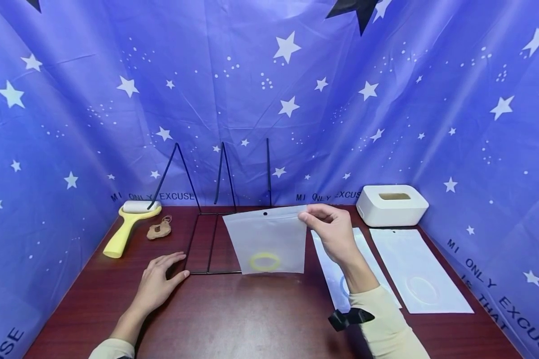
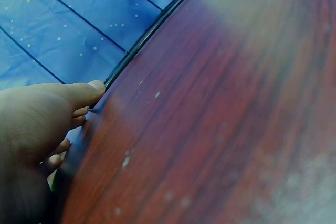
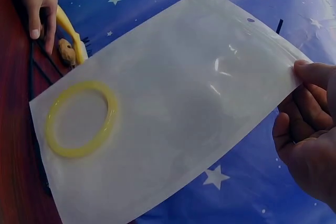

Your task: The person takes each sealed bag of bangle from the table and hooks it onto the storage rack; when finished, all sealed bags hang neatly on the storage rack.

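Note:
My right hand (image 1: pixel 334 232) pinches the upper right corner of a frosted zip bag (image 1: pixel 271 234) between thumb and fingers. The bag hangs tilted in the air in front of a black wire rack (image 1: pixel 215 272), a hanging hole near its top edge. Inside, at the bottom, lies a yellow ring-shaped bangle (image 3: pixel 51 124). At the rack's front left corner, my left hand (image 1: pixel 157 281) grips the wire base, its thumb (image 2: pixel 92 92) on the bar and its other fingers partly hidden. The rack's base rests on the table, with several black prongs rising at the back.
Right of the rack lie two more pale bags: one (image 1: pixel 375 269) with a blue ring, partly behind my right arm, and one (image 1: pixel 400 249) with a clear ring. A white tissue box (image 1: pixel 393 212) stands behind them. At left are a yellow-handled roller (image 1: pixel 121 237) and a small brown object (image 1: pixel 158 230).

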Motion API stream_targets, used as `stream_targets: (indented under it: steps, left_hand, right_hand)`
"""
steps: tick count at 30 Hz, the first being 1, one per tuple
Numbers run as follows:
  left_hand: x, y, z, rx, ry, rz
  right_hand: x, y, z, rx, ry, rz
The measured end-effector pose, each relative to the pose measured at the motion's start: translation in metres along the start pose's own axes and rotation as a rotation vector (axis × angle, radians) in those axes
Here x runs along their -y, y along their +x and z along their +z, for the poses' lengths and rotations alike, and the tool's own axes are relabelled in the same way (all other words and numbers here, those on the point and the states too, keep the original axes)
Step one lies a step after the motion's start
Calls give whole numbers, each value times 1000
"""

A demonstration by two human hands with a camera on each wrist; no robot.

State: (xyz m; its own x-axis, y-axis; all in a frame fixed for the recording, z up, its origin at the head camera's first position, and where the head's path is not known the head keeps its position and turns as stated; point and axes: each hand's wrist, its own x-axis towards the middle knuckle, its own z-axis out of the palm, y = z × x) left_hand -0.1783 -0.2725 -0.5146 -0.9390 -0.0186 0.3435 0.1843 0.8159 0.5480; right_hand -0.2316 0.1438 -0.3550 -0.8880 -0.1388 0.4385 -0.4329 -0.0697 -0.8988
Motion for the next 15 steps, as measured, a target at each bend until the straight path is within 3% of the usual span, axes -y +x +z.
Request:
stream_targets:
  steps: [8, 15]
  left_hand:
    - [0, 0, 1, 10, -8, -6]
    - [1, -1, 0, 2, -9, 0]
  right_hand:
    - [2, -1, 10, 32, -22, -73]
    - [8, -4, 24, 24, -2, -83]
